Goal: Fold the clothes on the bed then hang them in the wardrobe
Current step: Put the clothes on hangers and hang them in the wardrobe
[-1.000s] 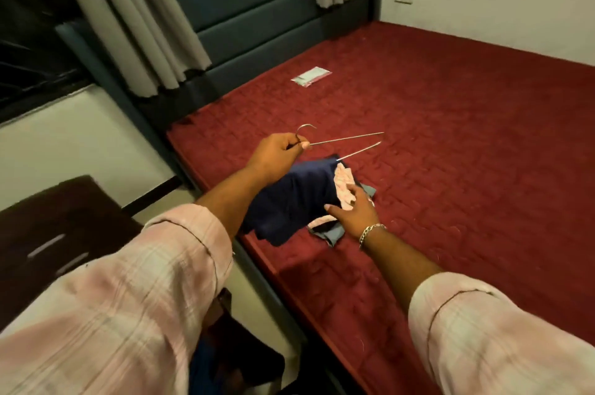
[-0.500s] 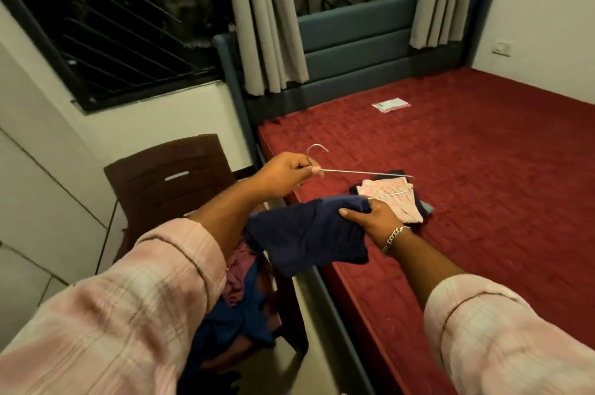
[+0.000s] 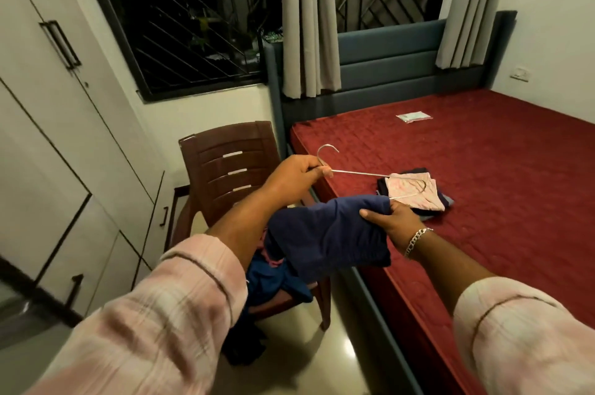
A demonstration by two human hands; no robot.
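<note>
My left hand (image 3: 297, 174) pinches a thin metal hanger (image 3: 357, 172) just below its hook, over the bed's near left edge. A folded dark navy garment (image 3: 328, 233) hangs from the hanger, and my right hand (image 3: 391, 219) grips its right side. Behind it, a small stack of folded clothes (image 3: 415, 190) with a pink patterned piece on top lies on the red mattress (image 3: 483, 175). The white wardrobe (image 3: 48, 137) stands at the left with its doors closed.
A brown plastic chair (image 3: 225, 169) stands between bed and wardrobe, with blue and pink clothes (image 3: 270, 278) heaped on its seat. A small flat packet (image 3: 413, 116) lies on the mattress near the grey-blue headboard (image 3: 386, 72). Curtains and a barred window are behind.
The navy garment has been lifted off the bed on the hanger and carried left, past the bed edge. My view has swung left and up, bringing the chair and wardrobe into sight.
</note>
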